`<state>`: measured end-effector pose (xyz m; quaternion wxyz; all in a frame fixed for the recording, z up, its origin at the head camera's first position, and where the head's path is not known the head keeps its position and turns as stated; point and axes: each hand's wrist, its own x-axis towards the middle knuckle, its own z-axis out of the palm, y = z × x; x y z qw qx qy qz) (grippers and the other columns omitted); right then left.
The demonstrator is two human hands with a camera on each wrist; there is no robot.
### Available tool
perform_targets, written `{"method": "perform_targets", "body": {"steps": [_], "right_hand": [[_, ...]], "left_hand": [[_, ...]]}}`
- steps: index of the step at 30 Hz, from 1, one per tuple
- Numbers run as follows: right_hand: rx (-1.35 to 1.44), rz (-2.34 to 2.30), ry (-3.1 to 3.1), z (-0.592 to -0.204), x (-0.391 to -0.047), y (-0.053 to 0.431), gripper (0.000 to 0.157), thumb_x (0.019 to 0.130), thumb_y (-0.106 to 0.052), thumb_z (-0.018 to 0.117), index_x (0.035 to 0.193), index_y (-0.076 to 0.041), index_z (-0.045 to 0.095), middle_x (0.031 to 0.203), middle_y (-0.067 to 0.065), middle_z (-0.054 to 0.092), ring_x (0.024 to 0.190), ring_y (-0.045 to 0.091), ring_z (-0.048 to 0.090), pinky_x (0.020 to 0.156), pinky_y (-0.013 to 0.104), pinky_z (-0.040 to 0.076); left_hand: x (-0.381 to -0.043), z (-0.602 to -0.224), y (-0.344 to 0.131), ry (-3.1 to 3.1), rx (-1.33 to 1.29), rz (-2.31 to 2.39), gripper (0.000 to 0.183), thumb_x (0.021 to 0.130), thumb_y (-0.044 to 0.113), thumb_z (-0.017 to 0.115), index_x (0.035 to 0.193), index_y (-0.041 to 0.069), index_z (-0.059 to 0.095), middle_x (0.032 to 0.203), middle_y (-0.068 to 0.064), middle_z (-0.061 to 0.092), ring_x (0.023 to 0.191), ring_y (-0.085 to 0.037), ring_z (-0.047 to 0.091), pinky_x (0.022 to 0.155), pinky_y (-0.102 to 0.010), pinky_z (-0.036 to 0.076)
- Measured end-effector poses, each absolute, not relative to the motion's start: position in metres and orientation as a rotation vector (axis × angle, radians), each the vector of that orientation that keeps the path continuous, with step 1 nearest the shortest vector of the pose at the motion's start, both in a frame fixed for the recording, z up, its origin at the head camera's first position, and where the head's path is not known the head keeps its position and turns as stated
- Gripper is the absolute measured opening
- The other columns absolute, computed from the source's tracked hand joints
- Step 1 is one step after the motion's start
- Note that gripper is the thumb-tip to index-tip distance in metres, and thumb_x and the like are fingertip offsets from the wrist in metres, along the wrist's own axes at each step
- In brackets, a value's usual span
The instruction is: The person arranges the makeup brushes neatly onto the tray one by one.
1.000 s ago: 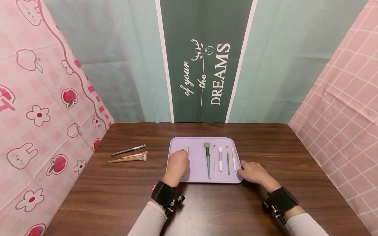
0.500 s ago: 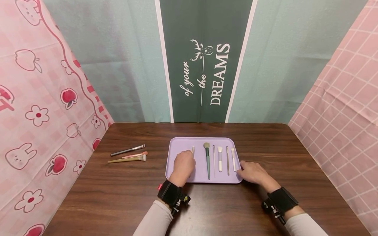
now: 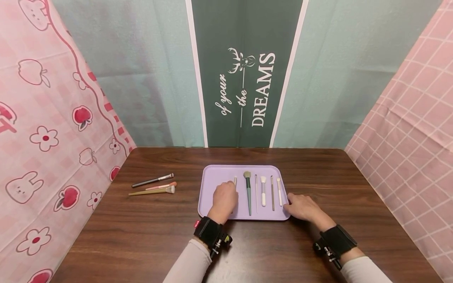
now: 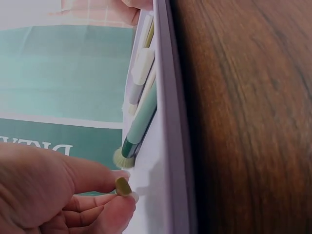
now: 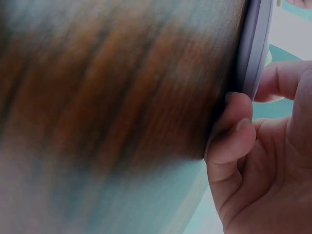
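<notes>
My left hand is over the left-centre of a lilac tray. Thumb and finger pinch a slim makeup brush; most of it hides behind the hand in the head view, and its olive handle end pokes out in the left wrist view. To its right lie a green makeup brush, a thin pale tool, a thick white brush, a slim brown brush and a small white brush, roughly parallel. At the tray's right rim, my right hand holds the edge between its fingers.
Left of the tray on the brown wooden table lie a dark-handled brush, a pink brush and a gold-handled brush. Hanging cloths stand behind the table and at both sides.
My left hand has moved right across the tray with the pinched brush, closer to the green brush. The right hand stays at the tray's rim.
</notes>
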<state>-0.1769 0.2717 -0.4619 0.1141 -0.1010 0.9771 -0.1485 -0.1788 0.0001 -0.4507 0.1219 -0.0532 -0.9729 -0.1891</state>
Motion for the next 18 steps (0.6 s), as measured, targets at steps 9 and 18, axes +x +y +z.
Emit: {"method": "perform_targets", "body": {"steps": [9,18], "right_hand": [[-0.291,-0.434,2.86,-0.462,-0.177,0.271,0.017,0.089,-0.026,0.062,0.091,-0.01,0.059,0.078,0.003,0.058,0.07,0.022,0.052,0.061,0.037,0.041],[-0.285,-0.442,2.862,-0.461,-0.177,0.272,0.016,0.089,-0.027,0.061,0.09,-0.011,0.059,0.079,0.003,0.058,0.07,0.023,0.053,0.061,0.037,0.041]], "left_hand": [[-0.18,-0.457,0.007,-2.844,-0.152,-0.515,0.014,0.087,0.007,0.072,0.078,-0.001,0.065,0.072,-0.017,0.067,0.065,-0.033,0.07,0.055,-0.041,0.054],[-0.182,-0.458,0.011,-2.865,-0.126,-0.488,0.013,0.088,0.007,0.07,0.078,-0.001,0.065,0.072,-0.017,0.068,0.066,-0.032,0.07,0.056,-0.041,0.055]]}}
